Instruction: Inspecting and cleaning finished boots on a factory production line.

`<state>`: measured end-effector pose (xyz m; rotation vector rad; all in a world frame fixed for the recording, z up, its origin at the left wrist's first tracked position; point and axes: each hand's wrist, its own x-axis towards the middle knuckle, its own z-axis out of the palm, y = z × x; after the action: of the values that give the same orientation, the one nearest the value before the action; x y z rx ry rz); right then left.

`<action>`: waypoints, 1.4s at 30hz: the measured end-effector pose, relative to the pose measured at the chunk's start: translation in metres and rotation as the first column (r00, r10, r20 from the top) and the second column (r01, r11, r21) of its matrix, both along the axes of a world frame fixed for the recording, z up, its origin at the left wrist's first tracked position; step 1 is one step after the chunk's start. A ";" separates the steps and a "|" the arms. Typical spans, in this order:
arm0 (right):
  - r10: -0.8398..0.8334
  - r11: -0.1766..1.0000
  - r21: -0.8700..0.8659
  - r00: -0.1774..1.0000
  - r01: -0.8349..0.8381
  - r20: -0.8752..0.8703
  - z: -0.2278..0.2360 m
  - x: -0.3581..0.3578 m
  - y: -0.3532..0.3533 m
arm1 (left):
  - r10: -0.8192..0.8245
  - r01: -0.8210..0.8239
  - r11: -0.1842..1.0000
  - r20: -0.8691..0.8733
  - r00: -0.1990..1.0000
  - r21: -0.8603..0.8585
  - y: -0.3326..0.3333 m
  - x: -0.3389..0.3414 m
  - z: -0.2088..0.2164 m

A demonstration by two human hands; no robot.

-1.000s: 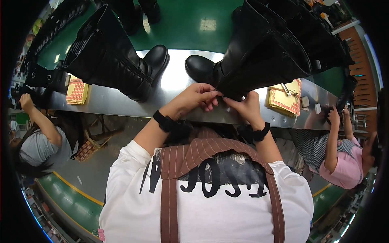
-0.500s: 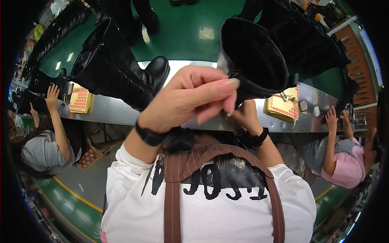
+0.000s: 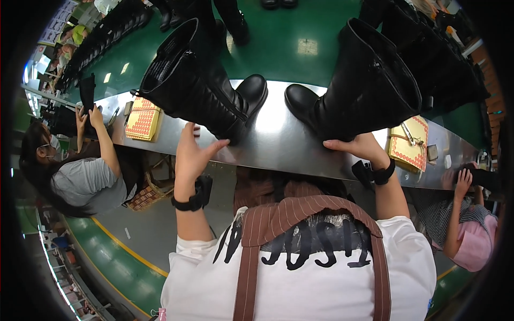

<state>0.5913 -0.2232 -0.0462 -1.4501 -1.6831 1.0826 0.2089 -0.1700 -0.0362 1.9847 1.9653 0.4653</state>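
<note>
Two tall black boots stand upright on the metal bench [image 3: 246,158], toes turned toward each other. My left hand [image 3: 193,152] is open at the heel of the left boot [image 3: 201,88], thumb stretched out and fingers partly behind the shaft. Beside the heel of the right boot [image 3: 369,80] is my right hand [image 3: 367,150], its thumb spread wide; the boot partly hides its fingers. Whether either hand touches its boot, I cannot tell. Both boot shafts gape at the top, with zippers along their sides.
Yellow card stacks with red print lie at the left [image 3: 143,120] and right [image 3: 409,142], the right one with a small tool on it. Co-workers sit on both sides, the left one holding up a dark piece [image 3: 87,91]. More black boots [image 3: 112,40] line the green surface beyond.
The right boot has come down from a tilted hold to stand on the bench. My left hand has left its top and dropped beside the left boot; my right hand has opened.
</note>
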 end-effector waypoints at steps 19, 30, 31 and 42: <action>-0.316 0.885 0.344 0.948 0.313 -0.051 -0.014 -0.061 0.010 | -0.231 0.252 0.958 0.889 0.396 0.136 -0.001 0.144 -0.023; -0.270 0.935 -0.296 0.149 -0.196 -0.951 -0.049 -0.039 0.034 | 0.198 0.451 0.886 0.967 -0.159 -0.107 0.004 0.146 0.002; -0.272 0.925 -0.293 0.118 -0.242 -0.955 -0.046 -0.038 0.033 | 0.245 0.406 0.899 0.958 -0.152 -0.166 0.002 0.149 0.001; -0.386 0.901 -0.369 -0.035 -0.226 -0.922 -0.001 -0.030 0.017 | 0.496 0.717 0.697 0.706 -0.507 0.025 0.026 0.118 -0.029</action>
<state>0.5616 -0.2064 -0.0477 -0.4175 -0.1574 1.8381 0.3266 -0.1444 -0.0654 0.3220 0.1111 0.7818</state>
